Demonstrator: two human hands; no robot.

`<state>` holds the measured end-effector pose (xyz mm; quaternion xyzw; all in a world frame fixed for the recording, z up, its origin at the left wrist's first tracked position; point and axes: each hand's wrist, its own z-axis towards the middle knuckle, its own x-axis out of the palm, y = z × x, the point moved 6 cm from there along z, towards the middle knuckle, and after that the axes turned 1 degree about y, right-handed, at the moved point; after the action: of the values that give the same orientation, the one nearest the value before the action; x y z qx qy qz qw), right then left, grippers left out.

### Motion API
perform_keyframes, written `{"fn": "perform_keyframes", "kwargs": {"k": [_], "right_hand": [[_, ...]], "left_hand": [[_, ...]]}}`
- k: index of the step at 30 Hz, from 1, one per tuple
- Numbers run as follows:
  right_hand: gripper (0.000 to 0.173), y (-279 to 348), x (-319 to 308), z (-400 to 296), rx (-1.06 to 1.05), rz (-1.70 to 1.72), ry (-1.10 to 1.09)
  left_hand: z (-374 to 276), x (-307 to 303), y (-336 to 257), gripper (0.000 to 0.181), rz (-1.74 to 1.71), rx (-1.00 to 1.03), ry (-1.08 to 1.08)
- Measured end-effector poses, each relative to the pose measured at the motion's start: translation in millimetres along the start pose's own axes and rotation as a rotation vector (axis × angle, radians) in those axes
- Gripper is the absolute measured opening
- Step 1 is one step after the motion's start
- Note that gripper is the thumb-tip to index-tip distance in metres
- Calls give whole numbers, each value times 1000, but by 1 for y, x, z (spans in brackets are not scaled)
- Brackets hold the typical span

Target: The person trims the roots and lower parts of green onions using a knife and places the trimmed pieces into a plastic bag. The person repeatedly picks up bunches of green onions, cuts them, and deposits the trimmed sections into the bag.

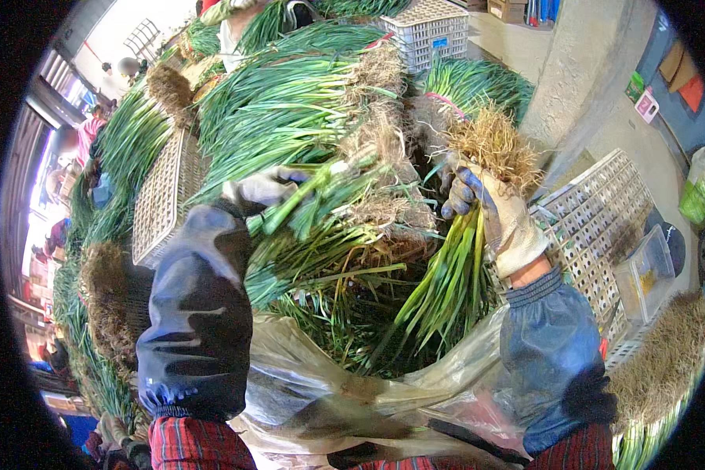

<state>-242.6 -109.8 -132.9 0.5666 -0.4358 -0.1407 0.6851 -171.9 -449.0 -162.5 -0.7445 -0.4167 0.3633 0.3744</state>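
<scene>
My right hand (483, 205), in a cream work glove with blue-grey fingers, is closed around a bunch of green onions (440, 288) near its root end. The pale tangled roots (496, 147) stick up above the fist, while the green leaves hang down. My left hand (264, 189), also gloved and partly blurred, is at the leaves of loose green onions (323, 194) lying on the heap. Whether its fingers grip any of them is unclear. A large pile of green onions (282, 111) lies before me, roots towards the right.
A white plastic crate (167, 200) stands left of the pile, another crate (426, 38) behind it. To the right are a perforated crate (599, 205) and a clear plastic tub (646, 273). Plastic sheeting (305, 364) covers my front. A concrete pillar (576, 70) rises at right; people are beyond.
</scene>
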Motion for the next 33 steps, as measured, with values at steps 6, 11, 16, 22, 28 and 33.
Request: {"fn": "perform_keyframes", "kwargs": {"k": [6,11,16,22,28,33], "right_hand": [[26,3,5,-2,-55,-74,34],[30,11,-7,-6,-10,-203,-59],[30,8,-8,-6,31,-116,-54],[24,7,-22,-1,-92,-239,-31],[20,25,-18,-13,-66,-217,-102],[24,17,-22,-5,-147,-311,-75]], "left_hand": [[-8,-20,48,30,669,-107,-756],[-17,22,-53,14,660,313,-1052],[33,94,-85,24,932,171,-509],[40,83,-30,41,1311,-312,-405],[27,50,-1,37,1204,-268,-392],[4,56,-2,23,741,-194,-222]]}}
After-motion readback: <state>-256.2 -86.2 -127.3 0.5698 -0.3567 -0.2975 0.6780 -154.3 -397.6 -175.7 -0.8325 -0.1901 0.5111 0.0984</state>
